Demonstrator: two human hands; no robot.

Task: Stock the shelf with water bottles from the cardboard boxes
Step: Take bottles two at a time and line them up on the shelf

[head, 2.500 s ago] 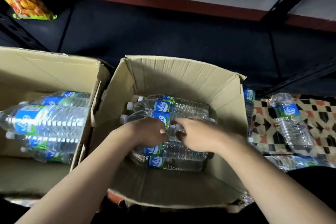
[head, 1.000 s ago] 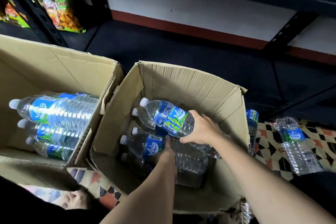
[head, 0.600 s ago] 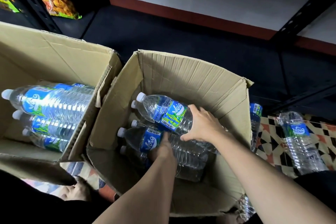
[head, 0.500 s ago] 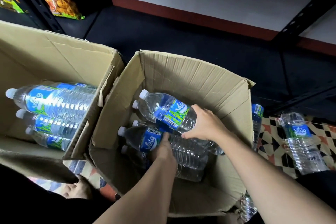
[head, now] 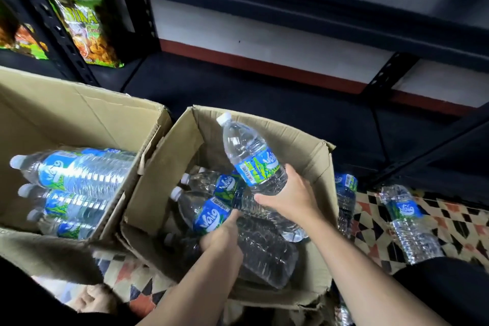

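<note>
Unloading the cardboard box (head: 296, 140): right hand (head: 288, 200) gripping a raised water bottle (head: 252, 159), left hand (head: 222, 237) curled round a second bottle (head: 206, 216) inside; next, probably lifting both onto the shelf (head: 264, 92).

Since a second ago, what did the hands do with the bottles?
The right hand has lifted its clear plastic blue-labelled water bottle up from the pile, white cap swinging from left to upward. The left hand keeps holding a lower bottle in the open brown cardboard box. The bottles in the left box stayed put.
</note>
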